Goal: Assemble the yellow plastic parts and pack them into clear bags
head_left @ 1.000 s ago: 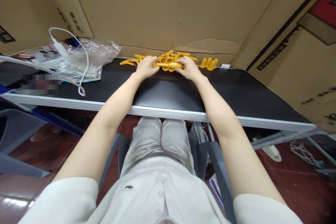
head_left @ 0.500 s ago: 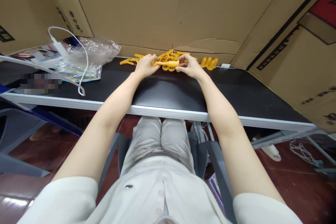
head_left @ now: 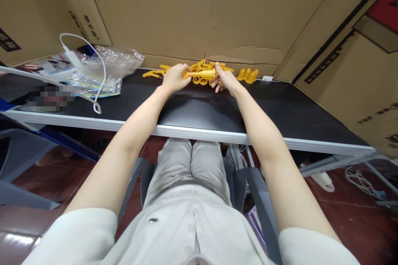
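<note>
Between my hands is a yellow plastic piece (head_left: 207, 74) with a thin stem and a wider, cup-like cylinder at its right end. My left hand (head_left: 176, 78) is closed on the stem end. My right hand (head_left: 228, 80) is at the cylinder's right end, one digit above it and the other fingers curled below. Just behind and under the piece lie several round yellow cups (head_left: 196, 80), open ends facing me. Branched yellow pieces (head_left: 151, 73) lie left of my left hand, partly hidden by it. Several yellow cylinders (head_left: 248, 75) stand to the right of my right hand.
A black tabletop (head_left: 202, 109) with a pale metal front edge runs across. Cardboard panels (head_left: 174, 12) wall it at the back and sides. On the left lie a clear plastic bag (head_left: 116, 60) and a white cable (head_left: 101, 66). A small white item (head_left: 267, 78) lies at the back right.
My right hand has turned, its upper digit now higher and the other fingers lower by the cylinder's end. The piece has shifted slightly right, still in my left hand.
</note>
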Demonstrator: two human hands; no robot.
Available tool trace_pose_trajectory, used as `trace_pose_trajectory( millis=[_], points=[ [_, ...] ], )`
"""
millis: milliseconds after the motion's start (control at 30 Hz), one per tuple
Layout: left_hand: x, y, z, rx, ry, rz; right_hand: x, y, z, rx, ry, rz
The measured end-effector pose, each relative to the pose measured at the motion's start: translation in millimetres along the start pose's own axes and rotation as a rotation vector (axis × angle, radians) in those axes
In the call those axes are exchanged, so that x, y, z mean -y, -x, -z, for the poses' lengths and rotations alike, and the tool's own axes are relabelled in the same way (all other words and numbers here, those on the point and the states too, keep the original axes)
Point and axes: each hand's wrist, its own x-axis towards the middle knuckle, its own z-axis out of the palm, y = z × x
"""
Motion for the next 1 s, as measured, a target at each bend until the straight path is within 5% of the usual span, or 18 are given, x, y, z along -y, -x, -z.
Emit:
trace_pose_trajectory(
  millis=[200, 567, 1000],
  points=[
    [3.8, -1.3, 3.6, 0.012, 0.001, 0.03, -3.5, 5.8, 17.6, 0.093, 0.121, 0.104],
    [0.9, -0.3, 5.7, 0.013, 0.0, 0.039, -11.9, -3.4, 11.8, 0.027, 0.068, 0.147],
    [6.3, -1.0, 1.9, 0.017, 0.008, -0.01, 17.7, 12.8, -4.2, -0.06, -0.03, -0.041]
  ],
)
